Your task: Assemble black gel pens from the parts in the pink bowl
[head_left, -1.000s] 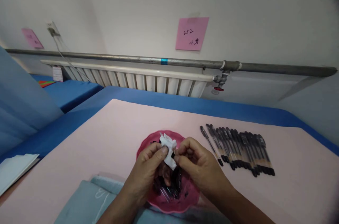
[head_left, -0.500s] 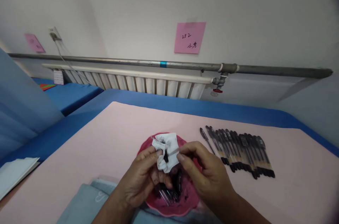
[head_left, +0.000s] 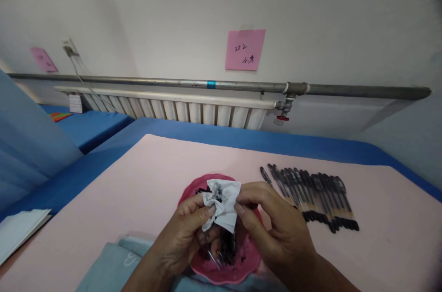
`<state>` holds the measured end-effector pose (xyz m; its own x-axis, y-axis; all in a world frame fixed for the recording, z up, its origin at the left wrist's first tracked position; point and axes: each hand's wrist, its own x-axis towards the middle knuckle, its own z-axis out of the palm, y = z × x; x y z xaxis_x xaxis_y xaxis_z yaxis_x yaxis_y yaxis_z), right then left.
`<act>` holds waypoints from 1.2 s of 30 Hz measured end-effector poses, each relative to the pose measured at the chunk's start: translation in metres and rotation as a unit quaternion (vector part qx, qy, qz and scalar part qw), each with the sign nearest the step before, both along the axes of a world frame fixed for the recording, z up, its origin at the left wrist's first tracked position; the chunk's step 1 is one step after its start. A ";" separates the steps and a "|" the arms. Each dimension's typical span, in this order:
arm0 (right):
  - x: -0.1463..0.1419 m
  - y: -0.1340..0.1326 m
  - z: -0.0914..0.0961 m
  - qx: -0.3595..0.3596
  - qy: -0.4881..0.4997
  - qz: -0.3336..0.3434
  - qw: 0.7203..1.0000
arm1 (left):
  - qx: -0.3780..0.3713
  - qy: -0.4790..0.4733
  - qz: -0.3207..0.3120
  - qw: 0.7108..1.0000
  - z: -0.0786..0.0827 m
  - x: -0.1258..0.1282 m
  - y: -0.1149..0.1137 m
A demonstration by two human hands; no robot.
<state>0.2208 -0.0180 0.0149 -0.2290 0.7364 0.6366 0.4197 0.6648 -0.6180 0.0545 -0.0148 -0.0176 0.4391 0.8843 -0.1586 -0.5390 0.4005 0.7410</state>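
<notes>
Tissue, left hand, right hand, both pinching

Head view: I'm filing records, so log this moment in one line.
left hand: grips smudged white tissue; right hand: at its edge; beneath: pink bowl; rightward: pens

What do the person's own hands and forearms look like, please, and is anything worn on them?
The left hand and right hand are without gloves, and both forearms are bare: no sleeve, watch or bracelet shows. Dark smudges mark some of the left hand's fingers. No ring can be seen.
</notes>
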 end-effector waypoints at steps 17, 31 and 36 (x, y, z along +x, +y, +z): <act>-0.003 -0.001 0.001 0.113 -0.119 -0.034 0.986 | 0.020 0.053 0.026 0.998 -0.006 0.003 0.002; -0.001 0.007 -0.004 -0.177 -0.013 0.049 0.983 | -0.005 0.078 0.024 0.997 -0.003 0.001 0.002; 0.000 0.012 -0.005 -0.270 0.100 0.027 0.957 | -0.040 0.061 0.071 0.995 0.002 0.000 0.006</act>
